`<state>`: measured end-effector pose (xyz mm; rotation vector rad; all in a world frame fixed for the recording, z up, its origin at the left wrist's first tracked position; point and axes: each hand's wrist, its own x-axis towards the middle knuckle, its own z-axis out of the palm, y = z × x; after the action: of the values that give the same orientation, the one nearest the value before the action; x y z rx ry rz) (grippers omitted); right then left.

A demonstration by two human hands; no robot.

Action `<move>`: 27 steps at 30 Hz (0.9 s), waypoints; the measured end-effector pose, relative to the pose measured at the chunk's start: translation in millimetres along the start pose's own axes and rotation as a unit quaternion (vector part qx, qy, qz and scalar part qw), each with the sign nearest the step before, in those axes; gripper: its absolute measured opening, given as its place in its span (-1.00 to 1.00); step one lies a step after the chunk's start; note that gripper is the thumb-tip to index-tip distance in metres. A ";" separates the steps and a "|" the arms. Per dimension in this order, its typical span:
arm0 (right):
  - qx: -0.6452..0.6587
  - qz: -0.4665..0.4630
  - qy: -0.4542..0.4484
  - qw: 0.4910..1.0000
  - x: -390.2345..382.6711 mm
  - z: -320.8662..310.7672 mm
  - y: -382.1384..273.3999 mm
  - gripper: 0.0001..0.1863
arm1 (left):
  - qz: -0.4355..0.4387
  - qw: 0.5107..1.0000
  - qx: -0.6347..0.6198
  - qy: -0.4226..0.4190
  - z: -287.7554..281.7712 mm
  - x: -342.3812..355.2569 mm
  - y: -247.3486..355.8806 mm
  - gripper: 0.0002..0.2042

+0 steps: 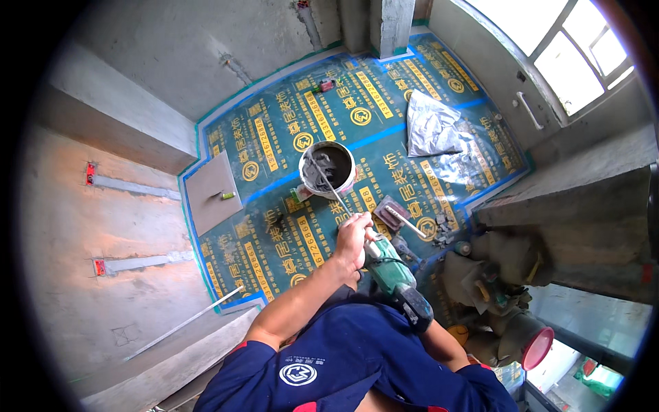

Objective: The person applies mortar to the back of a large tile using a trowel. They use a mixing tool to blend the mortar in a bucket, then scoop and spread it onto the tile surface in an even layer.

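My left hand [352, 240] is wrapped round the grey mixing rod [336, 196] just beyond the chuck of a green-and-black drill [392, 275]. The rod angles up into a white bucket [307, 180], where lumpy grey paste [319, 167] clings to its lower end. My right forearm [439, 340] rises from the lower right under the drill's battery; that hand is hidden behind the tool. Just right of the rod, a trowel-like tool with a pale handle [405, 220] lies on the printed green floor covering [261, 247].
A board [209, 192] with a small yellow item lies left, silvery bags [429, 123] at back right. Sacks [494, 254], a red-rimmed bucket [525, 347] and scraps crowd the right side. Concrete walls surround the floor; a long white strip [185, 323] leans at lower left.
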<state>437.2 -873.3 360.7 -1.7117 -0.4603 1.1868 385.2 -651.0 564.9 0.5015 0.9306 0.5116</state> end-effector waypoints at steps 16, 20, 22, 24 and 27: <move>0.063 -0.007 -0.066 0.996 -3.7 -12.6 35.2 -0.64 | -0.020 0.997 0.053 0.043 -7.6 28.5 -35.8 -0.80; 0.213 -0.008 -0.116 0.970 9.1 -20.8 32.3 -0.68 | 0.000 0.997 0.077 0.001 7.7 -4.2 -38.2 -0.78; 0.269 0.011 -0.132 0.954 2.9 -25.1 18.2 -0.70 | -0.001 0.998 0.069 0.002 12.1 -12.6 -36.1 -0.78; 0.196 -0.027 -0.132 0.971 0.6 -24.0 -5.2 -0.70 | 0.032 0.998 0.059 0.018 5.7 -18.9 -40.6 -0.78; 0.015 0.014 -0.085 0.996 -14.2 -17.6 -24.3 -0.65 | -0.010 0.993 0.039 0.109 -38.5 29.2 -49.7 -0.77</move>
<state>451.0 -881.2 389.8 -1.6027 -0.5208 1.3600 376.9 -664.6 497.5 0.5122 1.1665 0.5195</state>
